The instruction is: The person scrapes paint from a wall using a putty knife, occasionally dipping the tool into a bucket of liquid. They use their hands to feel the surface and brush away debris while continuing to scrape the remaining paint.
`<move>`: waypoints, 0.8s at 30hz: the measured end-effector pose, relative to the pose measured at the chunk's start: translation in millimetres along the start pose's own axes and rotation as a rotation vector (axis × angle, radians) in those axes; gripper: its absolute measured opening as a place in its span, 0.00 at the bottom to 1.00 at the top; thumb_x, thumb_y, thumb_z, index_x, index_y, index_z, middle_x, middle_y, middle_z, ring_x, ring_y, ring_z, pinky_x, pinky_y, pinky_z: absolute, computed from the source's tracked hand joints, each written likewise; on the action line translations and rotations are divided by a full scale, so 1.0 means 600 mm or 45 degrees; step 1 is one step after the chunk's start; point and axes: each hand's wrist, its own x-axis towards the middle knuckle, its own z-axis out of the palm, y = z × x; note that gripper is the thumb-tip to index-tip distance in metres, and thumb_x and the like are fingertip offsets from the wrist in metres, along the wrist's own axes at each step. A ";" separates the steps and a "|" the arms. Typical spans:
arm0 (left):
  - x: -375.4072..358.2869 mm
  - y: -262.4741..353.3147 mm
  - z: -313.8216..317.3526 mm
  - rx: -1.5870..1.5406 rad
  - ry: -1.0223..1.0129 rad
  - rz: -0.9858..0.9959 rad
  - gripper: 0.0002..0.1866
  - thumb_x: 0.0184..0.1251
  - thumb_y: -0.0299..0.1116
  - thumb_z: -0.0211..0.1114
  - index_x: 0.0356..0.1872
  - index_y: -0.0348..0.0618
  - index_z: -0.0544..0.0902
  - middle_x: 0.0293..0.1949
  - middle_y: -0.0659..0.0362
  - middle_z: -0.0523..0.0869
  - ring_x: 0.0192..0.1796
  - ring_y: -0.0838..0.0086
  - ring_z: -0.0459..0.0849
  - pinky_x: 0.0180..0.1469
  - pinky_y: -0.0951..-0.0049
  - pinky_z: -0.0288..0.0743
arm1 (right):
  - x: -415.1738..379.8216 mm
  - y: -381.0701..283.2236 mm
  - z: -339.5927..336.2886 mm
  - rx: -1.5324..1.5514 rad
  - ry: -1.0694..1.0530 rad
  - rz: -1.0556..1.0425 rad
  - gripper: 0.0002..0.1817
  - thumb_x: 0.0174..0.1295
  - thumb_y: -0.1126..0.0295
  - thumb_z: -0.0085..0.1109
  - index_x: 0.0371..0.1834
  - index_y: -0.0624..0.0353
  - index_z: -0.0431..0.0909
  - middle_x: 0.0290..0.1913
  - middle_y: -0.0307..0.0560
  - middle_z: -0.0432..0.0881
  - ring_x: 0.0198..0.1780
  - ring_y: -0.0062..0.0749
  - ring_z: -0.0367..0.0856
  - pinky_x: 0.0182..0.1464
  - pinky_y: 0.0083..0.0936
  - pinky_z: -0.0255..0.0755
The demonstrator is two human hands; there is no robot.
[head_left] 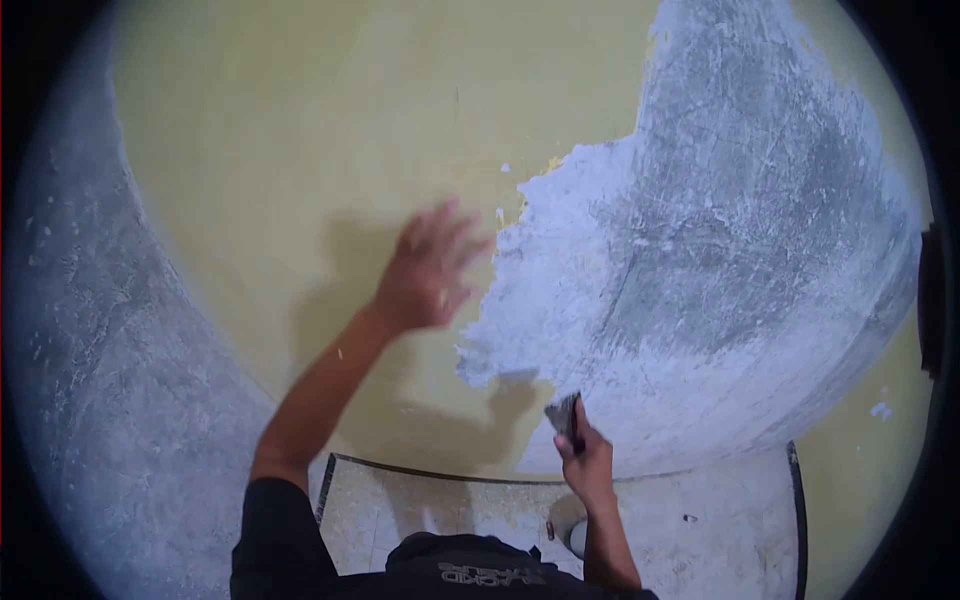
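Observation:
My left hand is raised in front of the yellow painted wall, its fingers spread and slightly blurred, with nothing in it. It is close to the ragged edge where the yellow paint stops. Lower down, my right hand is closed around a scraper, the dark wide blade pointing up and left. The blade lies by the lower part of the bare patch, whose surface is white and grey with scratches and rough streaks. Shadows of both arms fall on the wall.
A rough grey wall surface curves along the left. Below is a light floor with a dark border strip, small debris and a pale round object beside my right forearm. A dark object stands at the far right edge.

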 end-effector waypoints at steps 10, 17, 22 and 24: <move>0.101 -0.146 0.013 0.386 0.488 -0.040 0.32 0.72 0.52 0.58 0.76 0.65 0.65 0.78 0.61 0.61 0.81 0.60 0.53 0.79 0.51 0.44 | 0.190 -0.166 -0.026 -0.450 0.576 -0.616 0.32 0.65 0.68 0.64 0.74 0.41 0.69 0.28 0.64 0.76 0.27 0.58 0.75 0.33 0.44 0.72; 0.098 -0.138 0.012 0.384 0.556 -0.047 0.30 0.72 0.51 0.57 0.74 0.68 0.68 0.77 0.69 0.64 0.80 0.67 0.57 0.78 0.55 0.49 | 0.313 -0.251 -0.038 -0.808 0.924 -0.534 0.28 0.66 0.65 0.64 0.70 0.33 0.74 0.28 0.61 0.77 0.32 0.60 0.81 0.32 0.45 0.74; 0.096 -0.143 0.015 0.352 0.541 -0.071 0.29 0.72 0.51 0.57 0.74 0.69 0.68 0.77 0.70 0.65 0.79 0.69 0.57 0.79 0.56 0.48 | 0.342 -0.289 -0.034 -0.779 1.031 -0.511 0.23 0.65 0.64 0.64 0.65 0.33 0.80 0.29 0.62 0.78 0.31 0.60 0.82 0.33 0.48 0.74; 0.098 -0.145 0.015 0.368 0.532 -0.068 0.29 0.72 0.51 0.57 0.74 0.69 0.68 0.77 0.70 0.64 0.79 0.69 0.57 0.79 0.56 0.47 | 0.350 -0.301 -0.038 -0.738 1.015 -0.524 0.23 0.65 0.64 0.64 0.65 0.33 0.80 0.29 0.62 0.79 0.31 0.60 0.82 0.34 0.47 0.75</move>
